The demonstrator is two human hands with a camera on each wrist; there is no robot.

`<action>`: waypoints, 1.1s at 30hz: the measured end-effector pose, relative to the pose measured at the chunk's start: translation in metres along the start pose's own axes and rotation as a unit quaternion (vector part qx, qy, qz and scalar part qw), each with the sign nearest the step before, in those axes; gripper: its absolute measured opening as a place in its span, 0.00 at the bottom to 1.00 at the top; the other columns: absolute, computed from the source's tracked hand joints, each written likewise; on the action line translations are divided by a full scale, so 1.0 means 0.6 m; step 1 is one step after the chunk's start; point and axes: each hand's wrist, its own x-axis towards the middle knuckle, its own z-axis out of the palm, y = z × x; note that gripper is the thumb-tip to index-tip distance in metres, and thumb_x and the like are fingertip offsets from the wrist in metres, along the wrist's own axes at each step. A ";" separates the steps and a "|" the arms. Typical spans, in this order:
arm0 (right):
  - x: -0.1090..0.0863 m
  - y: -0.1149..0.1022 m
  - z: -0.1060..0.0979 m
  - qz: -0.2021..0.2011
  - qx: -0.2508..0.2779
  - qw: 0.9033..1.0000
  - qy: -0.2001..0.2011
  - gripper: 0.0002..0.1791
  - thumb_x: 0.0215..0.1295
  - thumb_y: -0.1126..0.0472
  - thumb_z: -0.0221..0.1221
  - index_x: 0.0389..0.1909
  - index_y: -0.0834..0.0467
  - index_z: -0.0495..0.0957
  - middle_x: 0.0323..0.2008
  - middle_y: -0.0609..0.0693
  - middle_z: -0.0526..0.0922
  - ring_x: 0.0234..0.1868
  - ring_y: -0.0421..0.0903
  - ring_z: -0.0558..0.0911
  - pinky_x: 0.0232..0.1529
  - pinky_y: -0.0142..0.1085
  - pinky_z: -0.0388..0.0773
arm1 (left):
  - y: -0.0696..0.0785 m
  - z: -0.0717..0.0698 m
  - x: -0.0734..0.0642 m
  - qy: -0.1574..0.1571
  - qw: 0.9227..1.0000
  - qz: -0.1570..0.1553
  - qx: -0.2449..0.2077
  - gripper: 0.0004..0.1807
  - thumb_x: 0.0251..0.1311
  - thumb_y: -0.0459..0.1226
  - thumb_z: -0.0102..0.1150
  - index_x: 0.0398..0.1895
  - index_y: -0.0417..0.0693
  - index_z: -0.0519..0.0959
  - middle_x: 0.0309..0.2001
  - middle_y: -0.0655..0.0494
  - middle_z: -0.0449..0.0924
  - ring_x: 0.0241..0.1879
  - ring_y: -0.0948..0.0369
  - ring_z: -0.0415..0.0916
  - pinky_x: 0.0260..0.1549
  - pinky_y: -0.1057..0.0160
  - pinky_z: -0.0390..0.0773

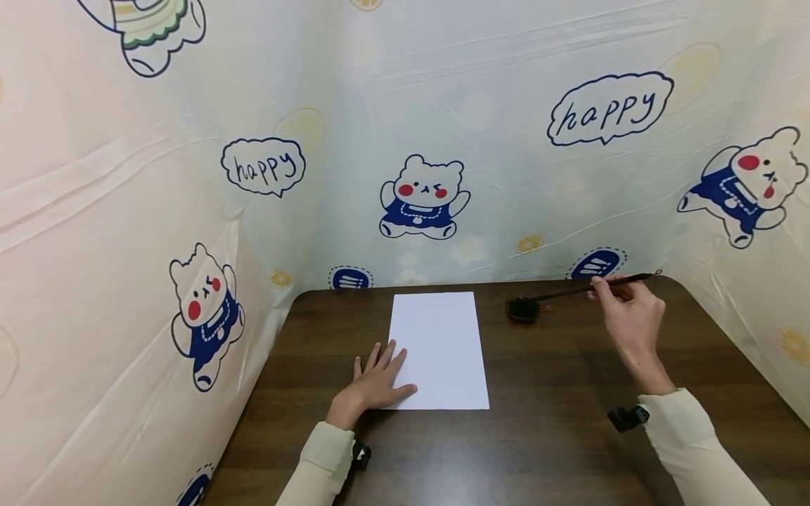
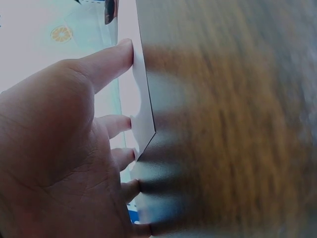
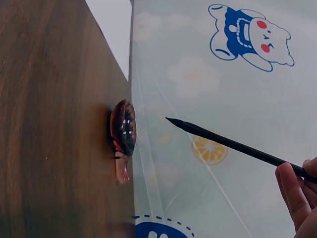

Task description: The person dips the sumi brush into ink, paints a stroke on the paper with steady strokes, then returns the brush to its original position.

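A blank white sheet of paper (image 1: 443, 351) lies on the brown table. My left hand (image 1: 377, 383) rests on its lower left edge with fingers spread; in the left wrist view the thumb (image 2: 111, 62) presses on the sheet, while the lower fingertips touch the wood. My right hand (image 1: 635, 320) pinches a dark writing brush (image 3: 233, 145) by its shaft, over the back right of the table. Its black tip points left, overlapping a small dark ink dish (image 1: 522, 310) in the head view. From the right wrist, that tip shows apart from the dish (image 3: 123, 128), above it.
The wooden tabletop (image 1: 544, 436) has rounded back corners. Pale cloth (image 1: 506, 176) with cartoon bears and "happy" bubbles hangs close behind the table and along both sides. Small black devices (image 1: 628, 419) are strapped at both wrists.
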 end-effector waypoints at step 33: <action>-0.007 -0.053 0.072 -0.021 0.088 0.995 -0.036 0.07 0.62 0.61 0.66 0.36 0.61 0.85 0.27 0.61 0.88 0.24 0.32 0.85 0.24 0.19 0.75 | 0.001 0.003 0.002 0.001 1.000 0.000 0.004 0.46 0.63 0.65 0.49 0.79 0.58 0.49 0.80 0.50 0.37 0.79 0.42 0.31 0.65 0.25 0.35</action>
